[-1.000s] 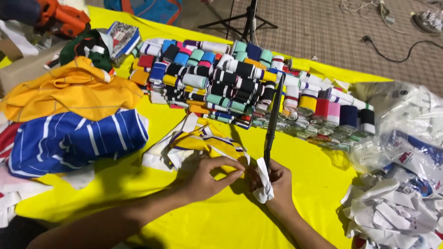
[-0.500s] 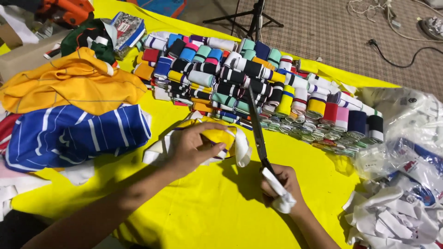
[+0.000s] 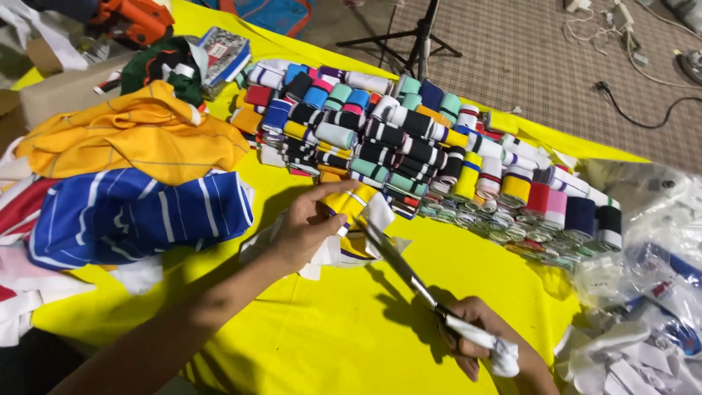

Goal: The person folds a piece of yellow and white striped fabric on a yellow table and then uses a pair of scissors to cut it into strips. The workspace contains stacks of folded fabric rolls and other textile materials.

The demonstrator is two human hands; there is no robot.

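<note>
- Yellow knit collar piece [image 3: 349, 205] with white and dark stripes lies on the yellow table cover [image 3: 322, 344], just before the rows of rolled striped trims [image 3: 409, 146].
- Left hand [image 3: 307, 227] pinches the piece at its upper edge, fingers closed on it.
- Right hand [image 3: 468, 340] grips the cloth-wrapped handles of long scissors [image 3: 398, 267]; blade tips meet the piece.
- Against the earlier frame, the scissors lie flatter, tips now at the fabric; the left hand has shifted right.
</note>
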